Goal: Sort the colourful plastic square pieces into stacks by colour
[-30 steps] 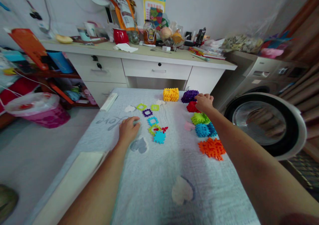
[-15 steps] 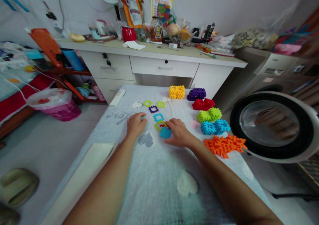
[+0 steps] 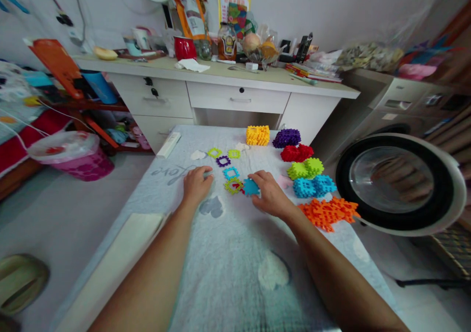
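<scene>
My right hand (image 3: 270,194) is closed on a blue toothed plastic piece (image 3: 250,187) at the middle of the cloth-covered table (image 3: 228,253). My left hand (image 3: 196,185) lies on the cloth with fingers curled, a small grey-green thing at its fingertips. Between the hands lie loose square frame pieces: yellow-green (image 3: 233,185), blue (image 3: 230,172), purple (image 3: 222,161) and two green ones (image 3: 214,152). Sorted piles stand along the right edge: yellow (image 3: 257,135), purple (image 3: 286,138), red (image 3: 297,152), green (image 3: 305,167), blue (image 3: 314,186), orange (image 3: 328,212).
A white desk (image 3: 221,89) crowded with jars, cups and papers stands behind the table. A washing machine with its round door (image 3: 399,182) open is on the right. A pink bin (image 3: 71,155) sits on the floor at left. A white remote (image 3: 169,144) lies at the table's far left corner.
My right hand came back from the purple and red piles to the table's middle and closed on the blue toothed piece, lifting it slightly. My left hand stayed put.
</scene>
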`<state>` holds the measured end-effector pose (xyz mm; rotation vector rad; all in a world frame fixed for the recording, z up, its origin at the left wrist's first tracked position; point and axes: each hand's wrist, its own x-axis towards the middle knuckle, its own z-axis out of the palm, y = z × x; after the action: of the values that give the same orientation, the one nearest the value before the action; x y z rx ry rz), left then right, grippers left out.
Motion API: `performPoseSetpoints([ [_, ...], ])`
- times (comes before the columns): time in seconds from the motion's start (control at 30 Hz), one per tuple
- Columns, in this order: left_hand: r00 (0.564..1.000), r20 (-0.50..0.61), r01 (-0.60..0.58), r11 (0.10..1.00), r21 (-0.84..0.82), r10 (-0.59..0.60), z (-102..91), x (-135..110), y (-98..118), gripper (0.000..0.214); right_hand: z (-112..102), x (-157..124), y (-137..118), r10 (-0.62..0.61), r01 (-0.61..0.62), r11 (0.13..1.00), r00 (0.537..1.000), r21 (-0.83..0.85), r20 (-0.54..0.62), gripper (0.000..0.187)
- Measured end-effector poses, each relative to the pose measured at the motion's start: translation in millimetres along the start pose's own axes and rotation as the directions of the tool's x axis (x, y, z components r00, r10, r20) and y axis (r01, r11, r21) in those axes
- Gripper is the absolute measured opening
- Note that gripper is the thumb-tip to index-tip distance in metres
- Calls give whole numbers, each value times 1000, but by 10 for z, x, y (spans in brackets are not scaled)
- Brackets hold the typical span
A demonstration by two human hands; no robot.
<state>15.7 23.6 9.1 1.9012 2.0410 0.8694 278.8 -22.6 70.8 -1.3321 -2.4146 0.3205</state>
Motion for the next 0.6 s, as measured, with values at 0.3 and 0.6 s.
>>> performPoseSetpoints([
  [0.3, 1000, -10, 5, 1000, 2, -5, 11, 5, -18, 35, -902, -495, 765, 264, -251, 919, 965, -302, 1, 55],
  [0.6, 1000, -7, -20, 1000, -1, 20, 33, 15, -54, 36, -937, -789, 1188, 294, -255, 869, 955, -425, 29, 57],
])
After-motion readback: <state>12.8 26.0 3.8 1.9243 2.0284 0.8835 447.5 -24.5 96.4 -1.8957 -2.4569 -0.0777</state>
